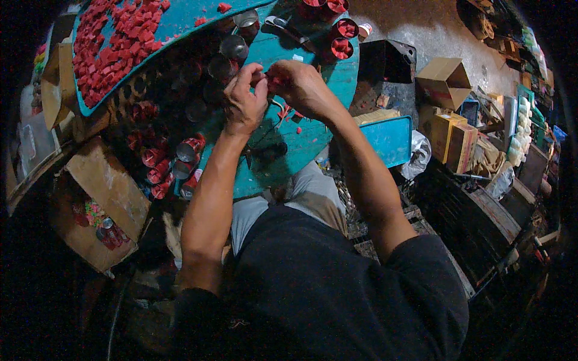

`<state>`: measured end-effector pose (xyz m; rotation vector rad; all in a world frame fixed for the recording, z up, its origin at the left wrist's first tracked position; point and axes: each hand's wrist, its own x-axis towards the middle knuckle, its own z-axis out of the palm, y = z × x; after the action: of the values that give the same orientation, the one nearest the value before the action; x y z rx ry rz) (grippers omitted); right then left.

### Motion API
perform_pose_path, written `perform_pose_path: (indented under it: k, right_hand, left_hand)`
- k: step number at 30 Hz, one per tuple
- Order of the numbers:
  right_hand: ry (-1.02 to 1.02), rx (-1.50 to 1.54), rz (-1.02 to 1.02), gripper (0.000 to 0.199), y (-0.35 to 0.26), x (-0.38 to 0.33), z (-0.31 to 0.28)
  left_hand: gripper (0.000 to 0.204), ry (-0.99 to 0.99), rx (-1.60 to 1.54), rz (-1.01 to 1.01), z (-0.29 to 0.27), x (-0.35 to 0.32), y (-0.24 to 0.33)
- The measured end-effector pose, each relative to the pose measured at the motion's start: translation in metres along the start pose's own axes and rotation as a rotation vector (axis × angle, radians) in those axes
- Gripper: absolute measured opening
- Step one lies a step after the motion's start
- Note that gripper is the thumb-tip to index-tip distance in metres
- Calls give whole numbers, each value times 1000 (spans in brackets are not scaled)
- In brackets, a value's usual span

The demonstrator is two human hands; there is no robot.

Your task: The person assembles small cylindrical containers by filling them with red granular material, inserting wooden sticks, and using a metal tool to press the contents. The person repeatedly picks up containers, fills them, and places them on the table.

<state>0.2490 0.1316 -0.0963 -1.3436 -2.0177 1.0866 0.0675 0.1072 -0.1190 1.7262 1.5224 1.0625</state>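
Your left hand (pixel 244 102) and right hand (pixel 299 87) meet fingertip to fingertip over the round teal-painted wooden table (pixel 313 135), both pinched shut on a small red waxy piece (pixel 272 80) btwn them. Just beyond your left fingers stand open silver metal tins (pixel 233 47); red-filled tins (pixel 342 39) sit past your right hand. Red chunks (pixel 114 42) heaped far left, well apart. Red-labelled cans (pixel 162 162) lie beside your left forearm.
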Motion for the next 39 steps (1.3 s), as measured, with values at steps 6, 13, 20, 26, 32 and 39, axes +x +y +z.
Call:
perform_pose_path:
  k: [6,13,20,26,32,39]
  right_hand:
    - [-38,-71,-26,31,2,14,-9]
    - [-138,-53,-219,24,2,25,-12]
    - [-208,-62,-238,22,-2,27,-17]
    - [-264,-190,-235,27,2,27,-12]
    - [-52,239,44,26,20,6,-18]
    - [108,698,650,23,38,-48,-25]
  left_hand:
    - [25,90,159,71,9,-29,8]
    - [25,193,215,209,19,-40,2]
    - [23,237,204,267,21,-41,1]
    - [28,153,243,321,18,-46,6]
    - [29,171,300,314,20,-45,16]
    - [52,268,107,-42,18,-62,7]
